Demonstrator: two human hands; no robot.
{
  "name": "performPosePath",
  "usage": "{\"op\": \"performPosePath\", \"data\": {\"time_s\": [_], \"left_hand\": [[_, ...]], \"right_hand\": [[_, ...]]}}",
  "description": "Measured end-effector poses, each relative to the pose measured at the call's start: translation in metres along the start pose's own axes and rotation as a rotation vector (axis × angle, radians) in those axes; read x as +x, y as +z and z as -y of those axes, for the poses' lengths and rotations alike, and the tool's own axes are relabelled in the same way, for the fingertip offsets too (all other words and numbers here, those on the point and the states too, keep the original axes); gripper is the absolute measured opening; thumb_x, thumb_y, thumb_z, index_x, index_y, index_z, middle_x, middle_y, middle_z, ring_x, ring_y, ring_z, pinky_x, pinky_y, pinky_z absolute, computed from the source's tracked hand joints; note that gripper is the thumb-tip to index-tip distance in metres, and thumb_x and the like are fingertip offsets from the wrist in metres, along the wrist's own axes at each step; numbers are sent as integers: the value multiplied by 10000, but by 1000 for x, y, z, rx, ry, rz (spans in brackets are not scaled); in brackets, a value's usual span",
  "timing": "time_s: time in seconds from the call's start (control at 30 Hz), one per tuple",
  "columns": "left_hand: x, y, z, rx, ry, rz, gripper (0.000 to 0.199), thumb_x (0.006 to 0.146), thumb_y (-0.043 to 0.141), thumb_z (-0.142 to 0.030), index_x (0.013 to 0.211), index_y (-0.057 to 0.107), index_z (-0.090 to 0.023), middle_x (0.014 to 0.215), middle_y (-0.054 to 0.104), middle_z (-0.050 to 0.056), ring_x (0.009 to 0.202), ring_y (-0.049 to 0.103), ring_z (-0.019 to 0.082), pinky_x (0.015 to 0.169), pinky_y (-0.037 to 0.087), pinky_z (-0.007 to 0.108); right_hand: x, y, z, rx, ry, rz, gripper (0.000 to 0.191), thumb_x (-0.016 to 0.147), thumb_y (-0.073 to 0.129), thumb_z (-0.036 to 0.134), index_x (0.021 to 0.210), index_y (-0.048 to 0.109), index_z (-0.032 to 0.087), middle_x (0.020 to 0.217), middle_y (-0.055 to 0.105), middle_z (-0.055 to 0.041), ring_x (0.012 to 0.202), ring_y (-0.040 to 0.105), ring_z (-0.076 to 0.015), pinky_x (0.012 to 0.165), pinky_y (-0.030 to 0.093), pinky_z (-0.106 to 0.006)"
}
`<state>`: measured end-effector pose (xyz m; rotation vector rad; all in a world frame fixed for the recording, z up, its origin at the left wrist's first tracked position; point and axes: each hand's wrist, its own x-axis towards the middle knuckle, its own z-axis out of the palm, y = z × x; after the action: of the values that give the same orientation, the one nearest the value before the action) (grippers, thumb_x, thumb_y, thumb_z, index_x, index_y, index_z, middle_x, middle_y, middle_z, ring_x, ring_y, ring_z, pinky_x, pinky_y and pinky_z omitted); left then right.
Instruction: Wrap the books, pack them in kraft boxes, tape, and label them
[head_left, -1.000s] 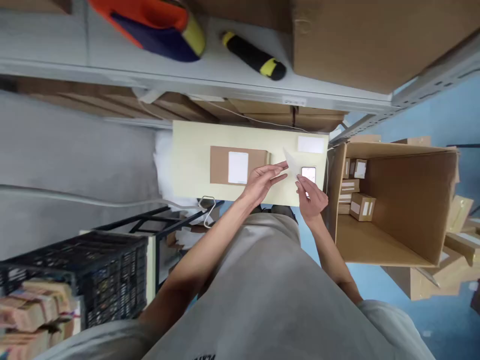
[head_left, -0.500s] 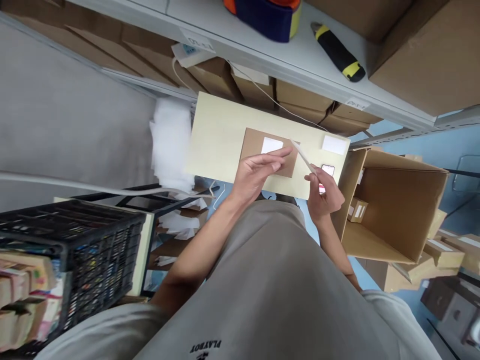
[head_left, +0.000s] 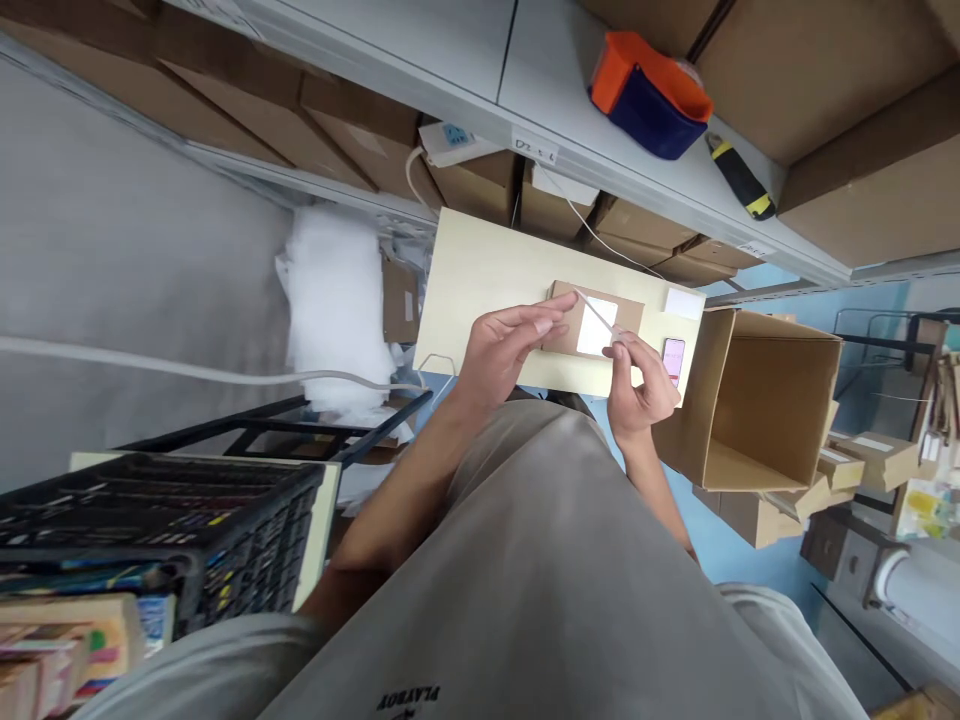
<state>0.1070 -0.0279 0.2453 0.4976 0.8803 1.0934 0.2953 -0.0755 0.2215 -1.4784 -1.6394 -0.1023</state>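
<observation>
My right hand (head_left: 639, 378) pinches the near end of a thin white slip (head_left: 594, 312), seen almost edge-on. My left hand (head_left: 504, 350) has its fingers stretched out, with the fingertips by the slip's far end; I cannot tell whether they touch it. Below the hands lies a flat brown cardboard box (head_left: 630, 312) with a white label (head_left: 600, 328) on its top. It rests on a pale yellow tabletop (head_left: 480, 270). My left fingers hide part of the box's left side.
A phone (head_left: 673, 360) and a white paper stack (head_left: 684, 302) lie right on the table. A large open carton (head_left: 772, 400) stands beyond. Above, a shelf holds an orange-and-blue tape dispenser (head_left: 652, 100) and a cutter knife (head_left: 741, 180). A black crate (head_left: 247, 540) is at left.
The view has shifted, so the table and box appear further right. The slip now appears over the box's label, and my hands have come closer together.
</observation>
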Motion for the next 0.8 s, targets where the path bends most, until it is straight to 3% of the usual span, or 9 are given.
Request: {"op": "performPosePath", "data": {"time_s": [0.17,0.37,0.63,0.8], "left_hand": [[4,-29,-25,7,-7,43,271,767,1021,-447,877,876,-246,1351,857,118,1551,648,405,1235,607,556],[8,-52,-45,-7,-34,76,291,764,1008,-465,891,872,-240,1397,841,123,1545,652,407,1248,582,581],[12,-70,-52,-52,-20,103,267,780,987,-427,872,844,-220,1398,838,143,1541,655,398,1243,569,569],[13,-79,-56,-57,-14,81,220,814,953,-398,891,834,-230,1412,835,123,1537,661,388,1235,574,569]], "right_hand": [[3,17,37,-28,-30,-93,175,1156,648,264,1208,813,238,1050,891,-42,917,905,-231,785,798,-372],[7,28,65,-59,-38,-95,187,1157,647,257,1224,819,230,1049,892,-46,909,903,-228,782,788,-363],[11,35,83,-96,-47,-126,192,1158,644,267,1183,832,233,1007,887,-40,893,897,-225,780,772,-360],[8,39,86,-121,19,-62,224,1166,629,327,1186,833,238,1011,882,-53,924,897,-248,832,774,-402]]}}
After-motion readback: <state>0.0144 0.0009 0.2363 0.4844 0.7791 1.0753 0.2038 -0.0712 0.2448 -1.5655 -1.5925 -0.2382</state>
